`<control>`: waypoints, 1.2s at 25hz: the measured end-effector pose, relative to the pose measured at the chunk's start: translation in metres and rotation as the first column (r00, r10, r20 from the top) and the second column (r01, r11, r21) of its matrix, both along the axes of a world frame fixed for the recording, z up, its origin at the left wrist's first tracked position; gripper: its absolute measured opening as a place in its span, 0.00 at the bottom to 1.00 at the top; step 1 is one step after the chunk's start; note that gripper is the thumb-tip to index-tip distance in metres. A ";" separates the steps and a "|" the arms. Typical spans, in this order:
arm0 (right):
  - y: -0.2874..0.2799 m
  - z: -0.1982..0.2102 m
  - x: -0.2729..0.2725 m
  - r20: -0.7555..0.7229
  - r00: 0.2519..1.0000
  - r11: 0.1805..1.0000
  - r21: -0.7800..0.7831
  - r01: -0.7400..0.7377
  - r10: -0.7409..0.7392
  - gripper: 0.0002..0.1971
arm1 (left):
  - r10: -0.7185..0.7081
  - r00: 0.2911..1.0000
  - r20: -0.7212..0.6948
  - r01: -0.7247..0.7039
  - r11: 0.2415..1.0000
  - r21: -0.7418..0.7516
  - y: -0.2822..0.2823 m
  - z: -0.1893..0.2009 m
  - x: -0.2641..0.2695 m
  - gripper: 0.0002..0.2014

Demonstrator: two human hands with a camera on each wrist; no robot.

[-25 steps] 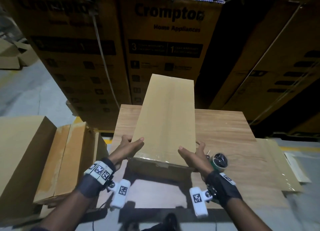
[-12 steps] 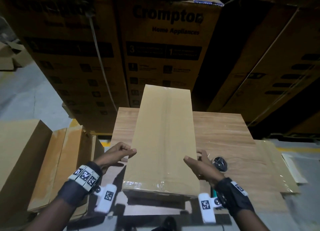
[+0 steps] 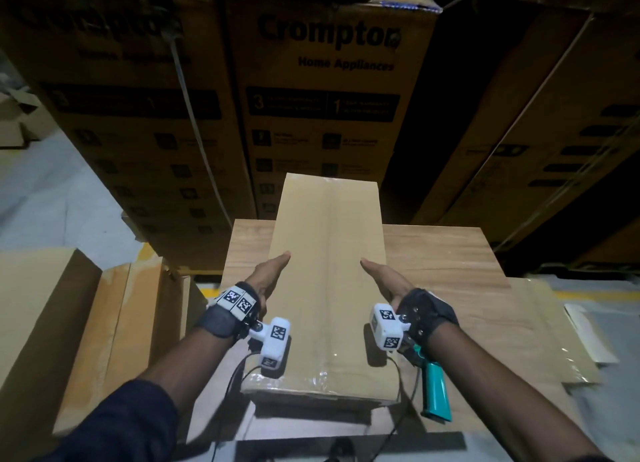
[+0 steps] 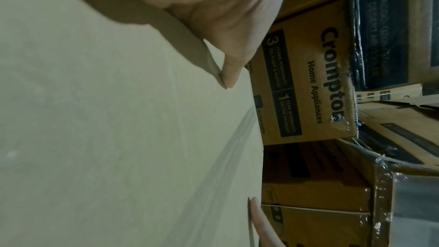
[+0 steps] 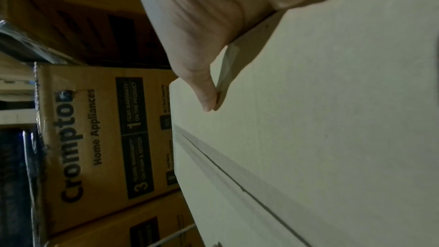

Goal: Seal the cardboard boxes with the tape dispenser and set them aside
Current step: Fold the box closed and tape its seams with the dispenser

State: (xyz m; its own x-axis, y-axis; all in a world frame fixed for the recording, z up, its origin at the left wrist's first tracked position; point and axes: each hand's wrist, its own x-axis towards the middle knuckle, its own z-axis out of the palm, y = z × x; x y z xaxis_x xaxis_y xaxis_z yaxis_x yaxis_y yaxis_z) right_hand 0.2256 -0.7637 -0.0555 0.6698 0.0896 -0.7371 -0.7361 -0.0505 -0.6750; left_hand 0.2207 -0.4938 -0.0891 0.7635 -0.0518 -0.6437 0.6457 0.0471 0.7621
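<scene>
We press flat, open palms, left hand [image 3: 268,276] and right hand [image 3: 386,278], against the long box [image 3: 325,288]; it seems stiff, light, tape-slick, so we grip its 2 long sides.

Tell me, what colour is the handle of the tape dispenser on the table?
Teal, on the tape dispenser; the head view shows it best.
</scene>
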 end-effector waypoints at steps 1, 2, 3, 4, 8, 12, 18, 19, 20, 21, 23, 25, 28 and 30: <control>0.003 0.003 -0.001 0.006 1.000 1.000 -0.012 -0.016 0.016 0.43 | 0.002 1.000 -0.008 -0.002 1.000 0.010 0.003 -0.014 0.003 0.61; 0.003 0.000 0.001 0.014 1.000 1.000 0.010 -0.006 0.006 0.41 | 0.005 1.000 -0.015 -0.005 1.000 0.004 0.010 -0.037 0.012 0.62; 0.003 -0.002 0.002 0.027 0.999 0.999 0.038 0.017 -0.018 0.42 | 0.014 1.000 -0.019 -0.014 1.000 -0.011 0.010 -0.034 0.011 0.59; 0.005 -0.003 0.003 0.037 0.998 0.996 0.074 0.048 -0.051 0.45 | 0.025 0.999 -0.034 -0.026 0.999 -0.039 0.010 -0.019 0.006 0.55; 0.009 0.014 0.001 0.158 0.978 0.981 0.159 0.110 -0.135 0.35 | 0.111 0.992 0.062 -0.113 0.993 0.033 -0.009 0.062 -0.021 0.35; 0.007 0.047 0.010 0.293 0.943 0.975 0.198 0.099 -0.156 0.25 | 0.183 0.952 0.243 -0.197 0.980 0.033 -0.012 0.104 -0.027 0.31; 0.008 0.089 0.009 0.495 0.839 0.969 0.200 0.142 -0.225 0.27 | 0.224 0.909 0.352 -0.216 0.974 -0.064 -0.005 0.153 -0.028 0.26; 0.008 0.093 0.005 0.510 0.827 0.968 0.202 0.150 -0.235 0.25 | 0.236 0.902 0.363 -0.213 0.972 -0.103 -0.004 0.157 -0.028 0.22; 0.006 0.099 0.001 0.522 0.814 0.964 0.206 0.167 -0.253 0.25 | 0.243 0.896 0.371 -0.207 0.969 -0.134 -0.005 0.164 -0.032 0.19; 0.003 0.106 -0.004 0.537 0.804 0.964 0.207 0.170 -0.257 0.25 | 0.241 0.892 0.381 -0.195 0.968 -0.157 -0.006 0.167 -0.032 0.18; -0.008 0.119 -0.016 0.570 0.775 0.961 0.200 0.189 -0.271 0.26 | 0.220 0.888 0.403 -0.152 0.969 -0.193 -0.012 0.172 -0.034 0.19; -0.028 0.127 -0.030 0.579 0.758 0.954 0.187 0.233 -0.299 0.30 | 0.188 0.892 0.410 -0.103 0.970 -0.221 -0.029 0.176 -0.035 0.21; -0.063 0.141 -0.057 0.597 0.723 0.936 0.180 0.302 -0.348 0.35 | 0.153 0.882 0.445 -0.040 0.967 -0.253 -0.067 0.185 -0.042 0.22; -0.093 0.148 -0.079 0.589 0.706 0.917 0.205 0.341 -0.394 0.28 | 0.116 0.879 0.462 0.007 0.967 -0.256 -0.102 0.187 -0.049 0.22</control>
State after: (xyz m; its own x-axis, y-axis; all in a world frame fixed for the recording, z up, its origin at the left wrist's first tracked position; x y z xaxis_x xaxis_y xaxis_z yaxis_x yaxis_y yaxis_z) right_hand 0.1466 -0.8563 0.0928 0.9609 -0.2233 -0.1636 -0.1177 0.2056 -0.9715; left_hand 0.1712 -0.5957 0.0980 0.9776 -0.1089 -0.1803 0.2050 0.2948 0.9333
